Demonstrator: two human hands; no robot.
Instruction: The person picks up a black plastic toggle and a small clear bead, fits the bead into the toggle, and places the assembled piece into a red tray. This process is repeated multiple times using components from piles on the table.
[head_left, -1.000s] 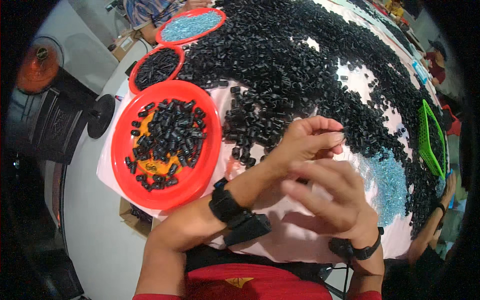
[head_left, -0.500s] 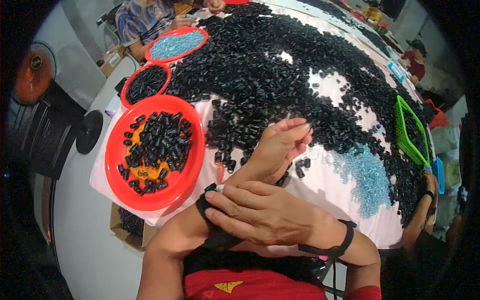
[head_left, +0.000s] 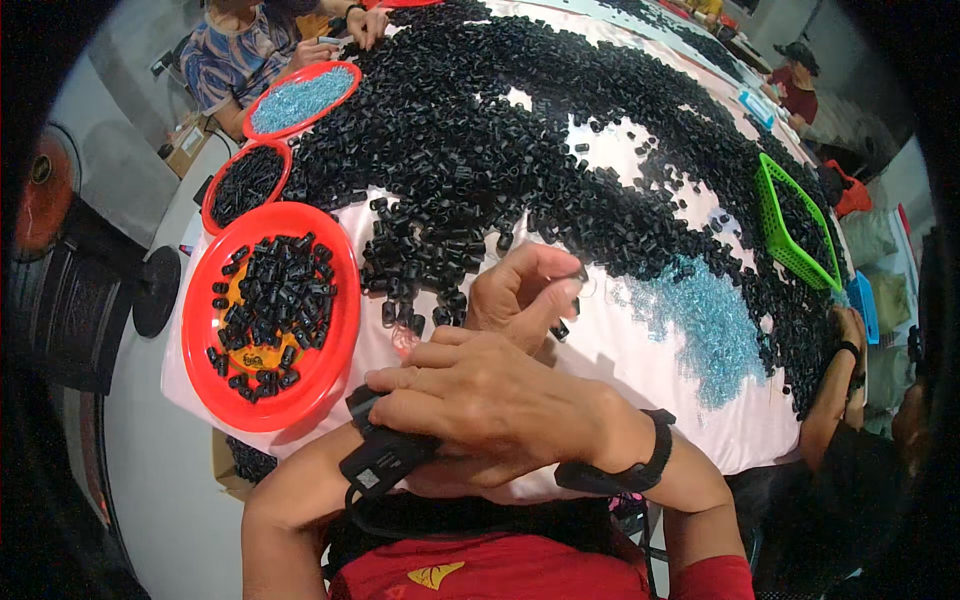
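My left hand [head_left: 512, 298] reaches over the near side of the table with thumb and forefinger pinched together. A tiny dark piece with a clear edge shows at the fingertips, too small to name. Across the left wrist lies my right hand [head_left: 490, 400], its fingers bent over a black wrist device [head_left: 385, 462] strapped there. Part of that device is hidden under the palm. Just beyond the left hand are loose short black plastic tubes [head_left: 425, 245]. Left of the hands, a red tray [head_left: 345, 325] carries more of these black pieces.
A pile of black pieces [head_left: 480, 120] spreads over the cloth-covered table. Small clear-blue pieces [head_left: 715, 340] lie to the right. Two smaller red trays stand far left, and a green basket [head_left: 800, 250] is at right. Co-workers' hands [head_left: 370, 25] are at the far side, others at right.
My right hand has shifted left and now lies further over the wrist device, with more of the device showing. My left fingers have bent into a pinch. The whole view has moved slightly.
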